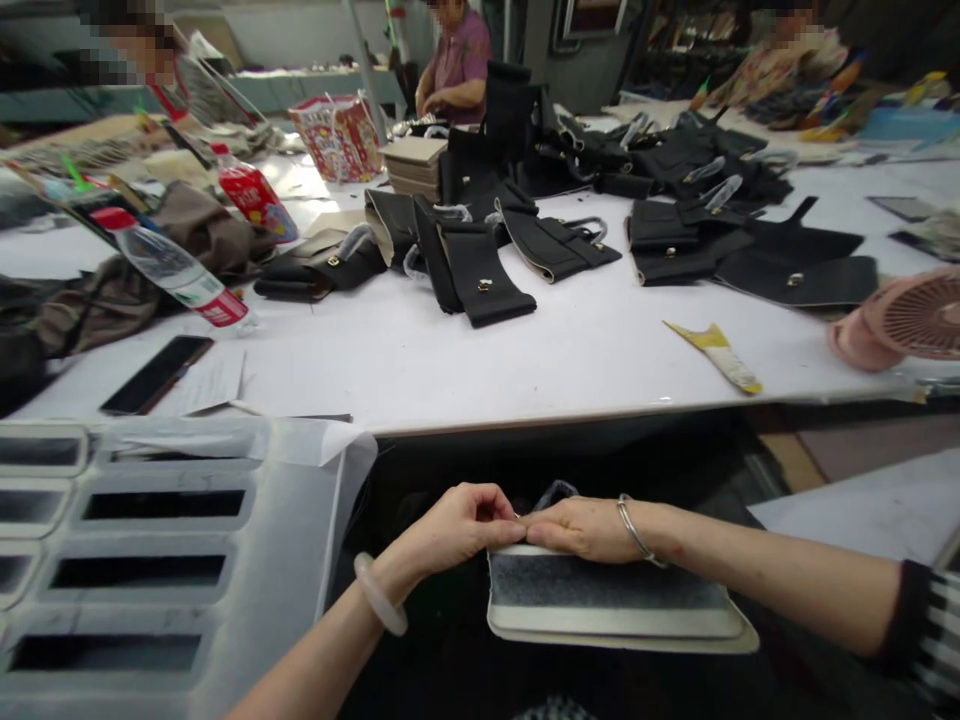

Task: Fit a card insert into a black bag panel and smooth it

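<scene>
Below the table's front edge, a flat bag panel (pixel 600 590) with a dark fuzzy face and pale edges lies under my hands. My left hand (pixel 480 520), with a pale bangle at the wrist, pinches at the panel's upper left corner; what is between its fingertips is hidden. My right hand (pixel 570 527), wearing a silver bangle, grips the panel's upper edge, its fingertips meeting those of the left. Behind the right hand, a plastic-wrapped handle (pixel 556 493) shows in part.
Several black bag pieces (pixel 480 265) with metal clasps lie across the white table (pixel 585 350). At left are a water bottle (pixel 180 270), a red bottle (pixel 253 195), a phone (pixel 157 375) and a slotted plastic stool (pixel 277 520). A yellow tube (pixel 716 355) and pink fan (pixel 900 315) sit right. People work behind.
</scene>
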A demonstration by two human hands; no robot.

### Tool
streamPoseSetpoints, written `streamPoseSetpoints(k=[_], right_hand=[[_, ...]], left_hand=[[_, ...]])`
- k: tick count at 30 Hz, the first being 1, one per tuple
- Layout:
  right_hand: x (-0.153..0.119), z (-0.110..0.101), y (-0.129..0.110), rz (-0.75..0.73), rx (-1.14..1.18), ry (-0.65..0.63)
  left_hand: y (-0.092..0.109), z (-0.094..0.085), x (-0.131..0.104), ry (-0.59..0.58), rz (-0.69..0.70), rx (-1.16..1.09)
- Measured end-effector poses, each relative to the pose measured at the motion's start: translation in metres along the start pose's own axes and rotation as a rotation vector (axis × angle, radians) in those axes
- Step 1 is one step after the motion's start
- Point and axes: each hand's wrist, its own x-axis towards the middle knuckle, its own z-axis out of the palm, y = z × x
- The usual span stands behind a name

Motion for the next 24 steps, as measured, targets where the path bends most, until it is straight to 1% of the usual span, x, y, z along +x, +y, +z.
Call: streamPoseSetpoints(k=[2,6,9,14,16,18,21,23,24], right_hand=[[-0.009,-0.003,0.003,0.036,-0.056,0.008],[-0.026,-0.005,0.011,0.125,-0.21,0.033],[-0.044,-0.008,0.021,0.181,-0.179,0.051],[-0.08,-0.016,0.041,0.314,-0.123,0.064],[-0.088,-0.018,0.045,0.33,-0.103,0.078],[-0.087,-0.018,0.045,0.316,-0.108,0.097],[-0.074,-0.014,0.039,0.295,-0.136,0.113],[-0.064,-0.009,0.035,0.269,-0.104,0.157],[-0.06,-0.007,0.034,0.25,-0.068,0.195]], left_hand=[[0.005,-0.001,0.003,-0.036,-0.009,0.08],[0.017,-0.004,0.007,-0.059,-0.021,0.269],[0.022,-0.006,0.008,-0.098,-0.04,0.349],[0.025,-0.007,0.012,-0.159,-0.094,0.415],[0.029,-0.006,0.015,-0.18,-0.121,0.462],[0.036,-0.003,0.018,-0.207,-0.135,0.517],[0.046,0.003,0.026,-0.244,-0.144,0.578],[0.05,0.009,0.031,-0.267,-0.132,0.603],[0.051,0.011,0.035,-0.28,-0.103,0.613]])
